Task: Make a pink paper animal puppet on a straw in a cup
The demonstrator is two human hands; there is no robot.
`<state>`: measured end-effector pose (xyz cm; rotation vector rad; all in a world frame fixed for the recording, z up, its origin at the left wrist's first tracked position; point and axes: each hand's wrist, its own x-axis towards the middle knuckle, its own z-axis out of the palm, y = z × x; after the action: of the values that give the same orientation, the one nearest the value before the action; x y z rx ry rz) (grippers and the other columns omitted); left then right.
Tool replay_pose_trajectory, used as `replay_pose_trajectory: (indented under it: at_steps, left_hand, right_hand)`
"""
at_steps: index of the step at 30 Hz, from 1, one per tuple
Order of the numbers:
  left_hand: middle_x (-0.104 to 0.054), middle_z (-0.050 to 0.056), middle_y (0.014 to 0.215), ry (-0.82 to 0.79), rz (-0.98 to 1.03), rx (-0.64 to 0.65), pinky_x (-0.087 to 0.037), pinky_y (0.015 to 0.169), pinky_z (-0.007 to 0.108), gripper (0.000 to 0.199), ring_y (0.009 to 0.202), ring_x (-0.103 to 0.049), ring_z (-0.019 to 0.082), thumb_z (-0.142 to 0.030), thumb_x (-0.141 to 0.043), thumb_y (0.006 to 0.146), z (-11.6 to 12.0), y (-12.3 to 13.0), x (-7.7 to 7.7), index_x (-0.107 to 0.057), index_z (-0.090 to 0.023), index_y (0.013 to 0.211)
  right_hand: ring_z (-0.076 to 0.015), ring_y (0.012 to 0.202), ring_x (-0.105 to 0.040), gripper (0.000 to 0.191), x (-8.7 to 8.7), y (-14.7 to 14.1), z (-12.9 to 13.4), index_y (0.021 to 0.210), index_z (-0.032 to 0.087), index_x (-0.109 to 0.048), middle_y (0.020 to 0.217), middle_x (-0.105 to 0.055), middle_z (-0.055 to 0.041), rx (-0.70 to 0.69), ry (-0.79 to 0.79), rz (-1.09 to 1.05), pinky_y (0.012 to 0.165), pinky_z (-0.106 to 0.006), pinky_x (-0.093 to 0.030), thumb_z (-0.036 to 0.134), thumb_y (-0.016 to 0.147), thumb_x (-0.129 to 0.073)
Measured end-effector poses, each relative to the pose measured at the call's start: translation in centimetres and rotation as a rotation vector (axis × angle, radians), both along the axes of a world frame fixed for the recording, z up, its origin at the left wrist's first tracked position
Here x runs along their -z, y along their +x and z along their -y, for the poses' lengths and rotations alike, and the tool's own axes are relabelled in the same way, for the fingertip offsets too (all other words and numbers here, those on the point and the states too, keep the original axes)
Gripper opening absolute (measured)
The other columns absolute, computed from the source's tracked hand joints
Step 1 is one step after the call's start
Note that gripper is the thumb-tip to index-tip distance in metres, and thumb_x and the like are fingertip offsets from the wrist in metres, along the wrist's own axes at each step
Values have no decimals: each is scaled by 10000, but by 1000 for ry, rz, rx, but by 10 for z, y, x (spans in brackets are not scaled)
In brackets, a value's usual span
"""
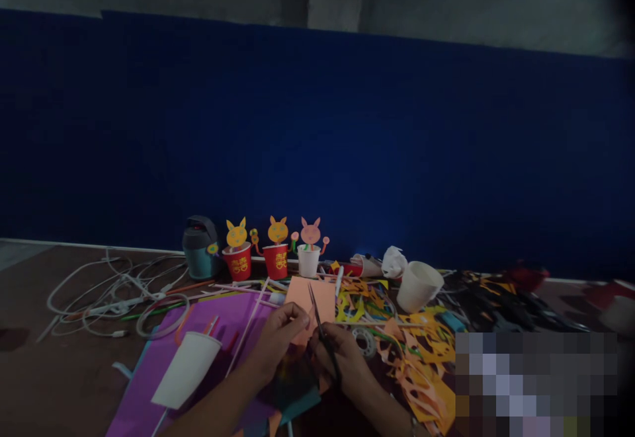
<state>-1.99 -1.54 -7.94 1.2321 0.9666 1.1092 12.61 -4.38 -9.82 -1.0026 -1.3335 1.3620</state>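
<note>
My right hand (342, 354) is wrapped round the black handles of a pair of scissors (316, 311). The blades point up and away, in front of a peach sheet of paper (313, 289). Fingers pinched together, my left hand (284, 331) is closed on peach paper just left of the blades; how much of it lies between the fingertips is hard to see. Below both hands lies some dark teal paper (302, 400), partly in shadow. A white paper cup (188, 371) leans on purple paper (233, 324) left of my left forearm.
Cups with paper cat figures, two red (238, 264) and one white (308, 262), stand at the back beside a teal container (200, 252). White cables (106, 298) coil at left. Paper scraps (421, 364), a tape roll (364, 342) and a white cup (419, 286) are at right.
</note>
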Motion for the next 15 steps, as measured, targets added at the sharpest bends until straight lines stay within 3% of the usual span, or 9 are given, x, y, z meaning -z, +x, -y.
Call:
replay_pose_trajectory:
  at_steps: [8,12,15]
  left_hand:
    - [-512,-20,659,27,63,60,-347,645,227,172,661,-459,129,-258,-649,708,-11,-12,5,-533,-171,616]
    - [-531,-9,671,35,91,-15,-363,655,227,205,696,-491,142,-287,-672,709,-10,-14,0,-546,-170,598]
    - [-617,28,873,-25,127,-27,-377,616,218,224,688,-518,123,-319,-697,705,-8,-12,-2,-571,-158,614]
  right_hand:
    - [-44,332,-326,293,3,-1,-3,536,187,-459,392,-382,82,-13,-23,63,341,-173,-237,359,688,-639]
    - [-66,324,-373,254,6,2,-5,817,192,-522,407,-433,112,43,-117,107,343,-174,-290,349,676,-663]
    - [-72,322,-389,266,0,1,-4,880,214,-473,432,-445,122,137,-88,226,331,-172,-285,318,709,-649]
